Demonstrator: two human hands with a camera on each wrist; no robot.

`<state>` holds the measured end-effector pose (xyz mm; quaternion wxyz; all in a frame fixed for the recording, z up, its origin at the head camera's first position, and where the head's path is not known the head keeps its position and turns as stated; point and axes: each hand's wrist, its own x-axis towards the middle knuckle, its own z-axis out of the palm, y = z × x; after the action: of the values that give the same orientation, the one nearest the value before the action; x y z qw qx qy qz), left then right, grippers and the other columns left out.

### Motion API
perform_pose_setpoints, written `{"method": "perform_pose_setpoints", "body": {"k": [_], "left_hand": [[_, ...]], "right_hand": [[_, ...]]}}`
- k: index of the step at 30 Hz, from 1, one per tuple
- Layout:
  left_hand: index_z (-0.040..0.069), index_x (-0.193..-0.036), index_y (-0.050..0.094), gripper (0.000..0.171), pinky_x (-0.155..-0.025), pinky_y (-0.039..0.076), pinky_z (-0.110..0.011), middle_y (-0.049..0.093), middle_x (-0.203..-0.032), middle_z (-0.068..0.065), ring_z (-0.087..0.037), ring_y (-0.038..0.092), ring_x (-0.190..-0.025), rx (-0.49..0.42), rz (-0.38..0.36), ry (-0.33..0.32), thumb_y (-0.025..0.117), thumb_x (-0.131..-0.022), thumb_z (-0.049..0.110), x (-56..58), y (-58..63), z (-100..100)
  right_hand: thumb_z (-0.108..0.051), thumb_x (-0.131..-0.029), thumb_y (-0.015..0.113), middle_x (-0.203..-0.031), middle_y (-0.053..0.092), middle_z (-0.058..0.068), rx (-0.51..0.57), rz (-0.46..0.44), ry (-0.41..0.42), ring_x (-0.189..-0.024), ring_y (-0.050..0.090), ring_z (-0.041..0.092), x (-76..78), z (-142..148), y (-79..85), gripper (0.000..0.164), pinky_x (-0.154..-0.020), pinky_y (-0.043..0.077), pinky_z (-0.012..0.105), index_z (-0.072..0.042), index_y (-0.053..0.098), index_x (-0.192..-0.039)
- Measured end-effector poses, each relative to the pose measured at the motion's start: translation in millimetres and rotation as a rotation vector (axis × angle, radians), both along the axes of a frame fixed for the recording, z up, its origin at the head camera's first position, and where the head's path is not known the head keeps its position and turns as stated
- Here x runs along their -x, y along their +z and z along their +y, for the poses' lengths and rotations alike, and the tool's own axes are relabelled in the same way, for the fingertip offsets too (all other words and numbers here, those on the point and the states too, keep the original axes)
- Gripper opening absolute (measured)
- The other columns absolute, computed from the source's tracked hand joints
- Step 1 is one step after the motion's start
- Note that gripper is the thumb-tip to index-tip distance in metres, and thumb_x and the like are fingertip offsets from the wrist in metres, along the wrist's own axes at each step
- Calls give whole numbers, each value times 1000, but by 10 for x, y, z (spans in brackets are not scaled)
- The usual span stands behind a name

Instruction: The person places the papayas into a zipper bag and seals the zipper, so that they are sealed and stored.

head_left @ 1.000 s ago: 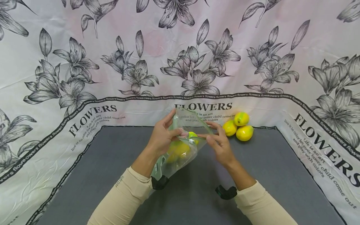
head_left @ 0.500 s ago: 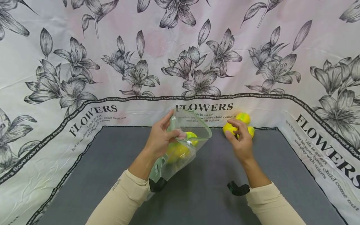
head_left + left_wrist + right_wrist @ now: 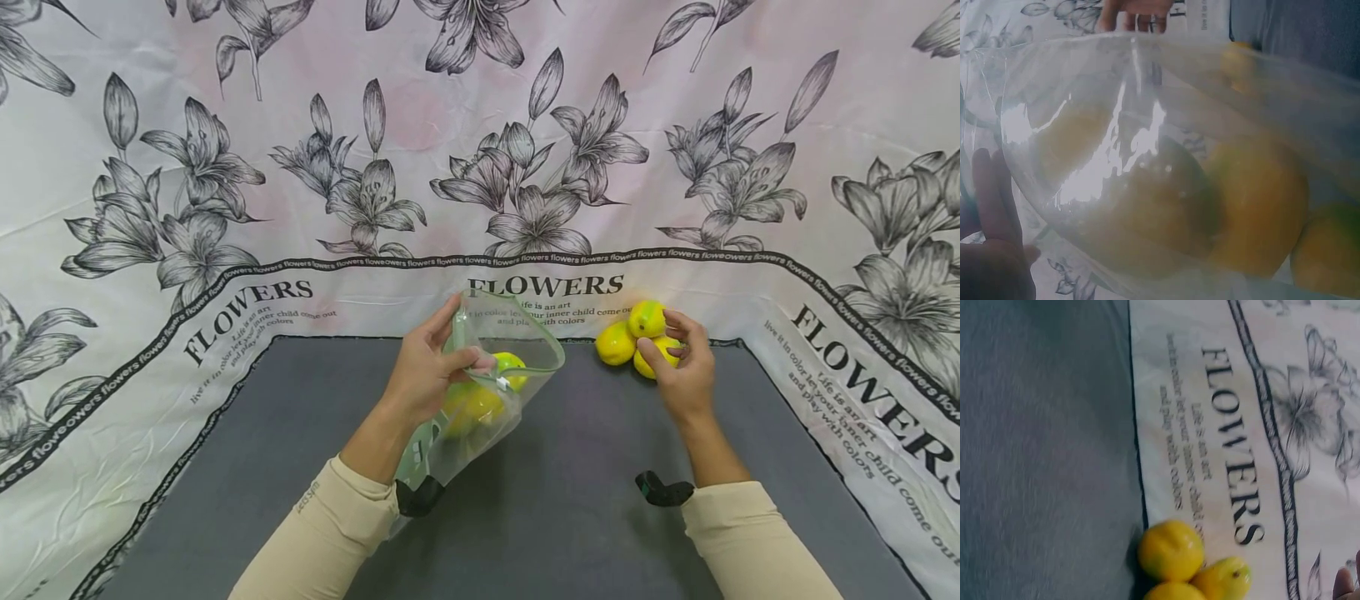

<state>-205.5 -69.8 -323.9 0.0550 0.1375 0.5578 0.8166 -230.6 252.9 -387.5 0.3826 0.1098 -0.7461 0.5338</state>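
Note:
My left hand (image 3: 427,367) pinches the rim of a clear zip bag (image 3: 480,442) between thumb and fingers. The bag's mouth gapes to the right, and several yellow lemons (image 3: 1260,206) show through its plastic. In the head view, a stack of three lemons stands at the back right: one on top (image 3: 647,318), one at left (image 3: 615,343), one at right (image 3: 651,363). My right hand (image 3: 688,371) is beside the stack, thumb and fingers spread near the right lemon, partly covering it. In the right wrist view, only fingertips (image 3: 1346,584) show, apart from the lemons.
A grey mat (image 3: 570,517) covers the table. Behind it rises a white flower-printed cloth (image 3: 420,200) with lettering, and the lemon stack stands at the mat's back edge. A black wrist device (image 3: 663,489) sits below my right hand.
My right hand has let go of the bag's rim and moved right, passing in front of the lemons to their right side. My left hand still holds the bag in nearly the same place.

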Motion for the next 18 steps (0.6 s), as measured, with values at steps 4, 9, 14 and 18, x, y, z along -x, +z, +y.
{"method": "perform_pose_setpoints", "body": {"k": [4,9,14,18], "left_hand": [[16,-153,27,78,-64,58,-28,15,-158,0,-22,70,-75,-4,8,-9,57,-89,-16,-4,-1,8],[15,-153,26,78,-62,58,-27,16,-158,0,-22,70,-75,-3,10,-10,56,-89,-17,-11,1,20],[15,-153,26,78,-63,58,-27,18,-158,1,-23,70,-76,6,16,-8,56,-89,-17,-9,-3,30],[16,-153,28,77,-65,59,-29,19,-157,3,-23,70,-76,-1,10,-9,56,-89,-17,-11,-5,38]], "right_hand": [[-9,-84,71,-127,49,23,17,-59,-65,-108,45,32,181,206,-210,56,-81,39,36,-2,51,-136],[-19,-85,73,-128,48,17,45,-133,-139,-107,44,28,325,380,-428,62,-80,38,30,-10,47,-141],[-28,-85,74,-129,42,21,6,-237,-214,-111,44,33,429,465,-568,68,-86,41,44,-10,43,-144],[-36,-86,73,-131,39,22,-39,-314,-248,-114,42,38,520,482,-622,72,-90,40,54,-13,41,-146]]}}
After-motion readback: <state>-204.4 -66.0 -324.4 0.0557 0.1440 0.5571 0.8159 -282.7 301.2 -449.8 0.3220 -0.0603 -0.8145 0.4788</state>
